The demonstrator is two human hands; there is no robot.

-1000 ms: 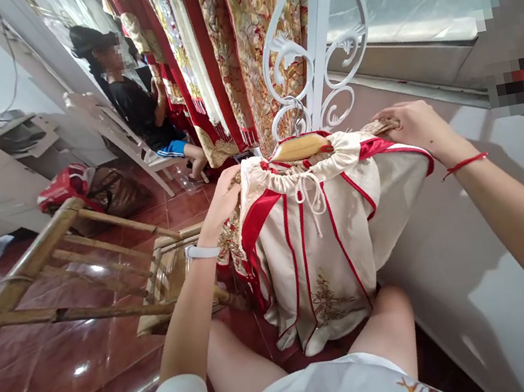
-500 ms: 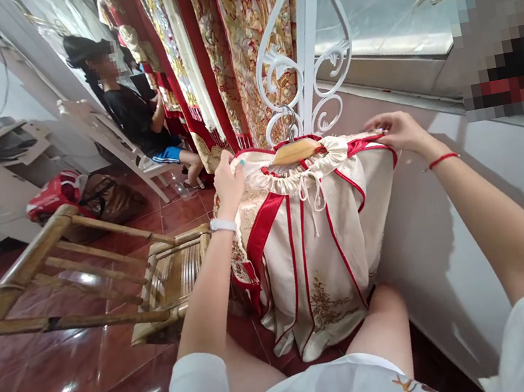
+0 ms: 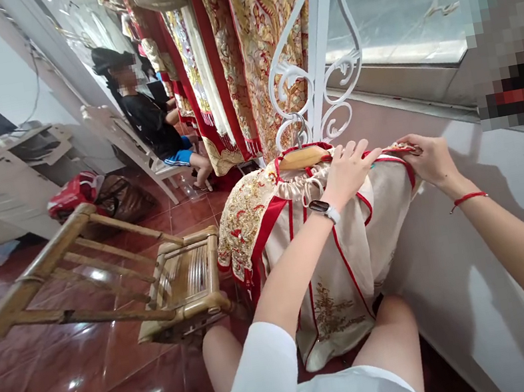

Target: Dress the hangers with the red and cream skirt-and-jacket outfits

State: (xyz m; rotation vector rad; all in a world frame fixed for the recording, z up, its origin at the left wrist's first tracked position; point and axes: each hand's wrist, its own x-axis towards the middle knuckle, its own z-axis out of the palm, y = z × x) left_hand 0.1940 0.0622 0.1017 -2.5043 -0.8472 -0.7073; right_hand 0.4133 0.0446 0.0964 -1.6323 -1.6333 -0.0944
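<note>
A cream garment [image 3: 348,255] with red piping, gold embroidery and a gathered drawstring neck hangs in front of me on a wooden hanger [image 3: 303,158]. A beaded, gold-embroidered piece [image 3: 248,218] with red trim covers its left shoulder. My left hand [image 3: 347,174] reaches across the front, its fingers spread over the right side of the neckline. At the right shoulder, my right hand [image 3: 431,159] pinches the red-trimmed, embroidered edge of the garment between thumb and fingers. The hanger's metal hook is at the white scrolled metal stand [image 3: 322,77].
A bamboo chair [image 3: 188,270] stands close on the left, on red tiles. Red and gold embroidered garments [image 3: 265,40] hang behind the stand. Further back a person [image 3: 147,121] sits on a white chair [image 3: 115,141], near a red bag [image 3: 76,191]. A wall [image 3: 519,191] borders the right.
My left hand has moved from the left shoulder across to the right side of the neckline, leaving the beaded left shoulder uncovered. The right hand stays at the right shoulder edge.
</note>
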